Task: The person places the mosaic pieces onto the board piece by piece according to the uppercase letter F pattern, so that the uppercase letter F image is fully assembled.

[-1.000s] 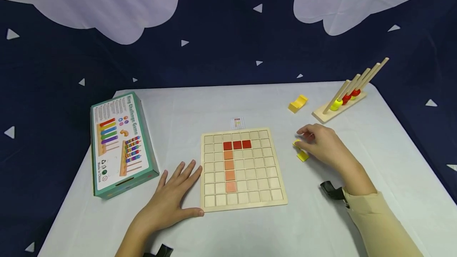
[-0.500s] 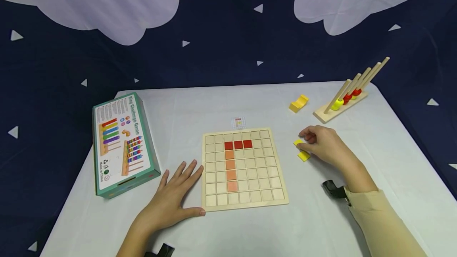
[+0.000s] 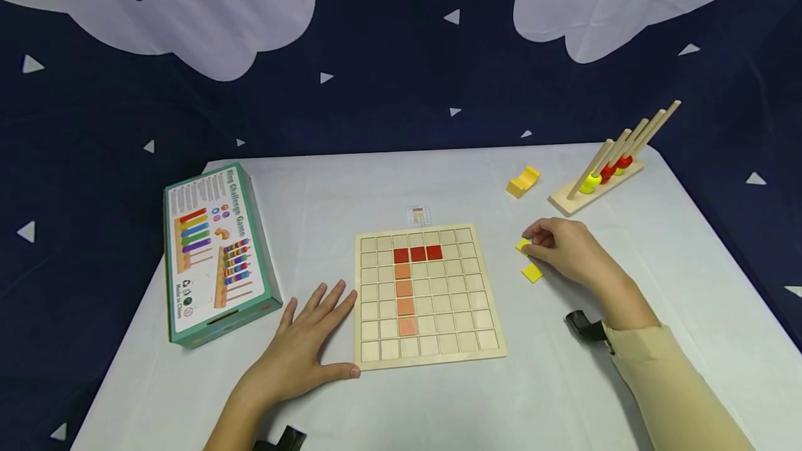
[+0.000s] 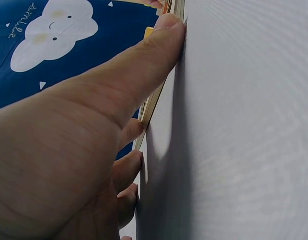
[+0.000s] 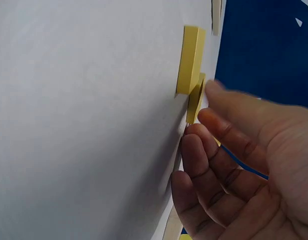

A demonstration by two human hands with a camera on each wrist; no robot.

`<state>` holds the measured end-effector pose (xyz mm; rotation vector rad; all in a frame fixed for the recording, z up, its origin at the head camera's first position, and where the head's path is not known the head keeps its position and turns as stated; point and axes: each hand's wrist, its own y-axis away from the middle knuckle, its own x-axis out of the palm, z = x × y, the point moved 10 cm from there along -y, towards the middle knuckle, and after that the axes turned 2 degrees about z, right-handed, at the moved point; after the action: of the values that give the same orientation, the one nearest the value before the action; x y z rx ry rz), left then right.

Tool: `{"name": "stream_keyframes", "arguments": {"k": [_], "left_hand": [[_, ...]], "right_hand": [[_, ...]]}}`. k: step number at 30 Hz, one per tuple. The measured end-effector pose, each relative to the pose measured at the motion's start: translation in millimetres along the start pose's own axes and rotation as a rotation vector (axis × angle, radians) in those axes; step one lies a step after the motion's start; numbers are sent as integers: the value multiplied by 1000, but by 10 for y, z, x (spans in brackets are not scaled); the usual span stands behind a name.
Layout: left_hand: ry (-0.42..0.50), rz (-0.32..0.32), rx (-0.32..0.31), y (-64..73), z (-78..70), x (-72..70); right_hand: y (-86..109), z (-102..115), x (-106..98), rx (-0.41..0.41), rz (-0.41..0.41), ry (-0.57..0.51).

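My left hand [image 3: 299, 357] lies spread on the table, index fingertip and thumb tip at the left edge and near corner of a pale wooden grid board [image 3: 451, 360]. Red tiles [image 3: 418, 254] form a short row in the grid, and a column of orange tiles [image 3: 405, 289] runs down from its left end. To the right of the board, my right hand [image 3: 567, 249] pinches a yellow tile [image 3: 522, 246] between thumb and fingers. In the right wrist view this tile [image 5: 195, 102] is partly hidden by the fingertips. Another yellow tile [image 3: 532, 273] lies just nearer.
A green game box [image 3: 219, 256] stands at the left. Behind the board lies a small pattern card [image 3: 418, 216]. A curved yellow block [image 3: 523, 182] and a wooden peg stand [image 3: 564, 204] with red and yellow beads sit at the back right.
My right thumb has shifted slightly away from the nearer yellow tile, which shows more fully, and stays at the farther one. My left hand has kept its place at the board.
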<state>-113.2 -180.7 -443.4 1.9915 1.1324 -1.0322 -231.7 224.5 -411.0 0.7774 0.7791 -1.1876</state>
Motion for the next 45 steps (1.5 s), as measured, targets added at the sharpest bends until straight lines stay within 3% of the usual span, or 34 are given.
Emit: {"name": "stream_keyframes", "arguments": {"k": [15,25,34,45], "left_hand": [[8,10,2,3,-25,-1],[22,10,14,-17,-27,13],[8,13,0,-18,-21,-3],[-4,9,-11,-14,-27,-35]], "right_hand": [[-14,-26,10,7,49,34],[-66,83,5,-51,50,23],[-105,365,138,-73,92,-2],[-80,934,332,-277,91,22]]}}
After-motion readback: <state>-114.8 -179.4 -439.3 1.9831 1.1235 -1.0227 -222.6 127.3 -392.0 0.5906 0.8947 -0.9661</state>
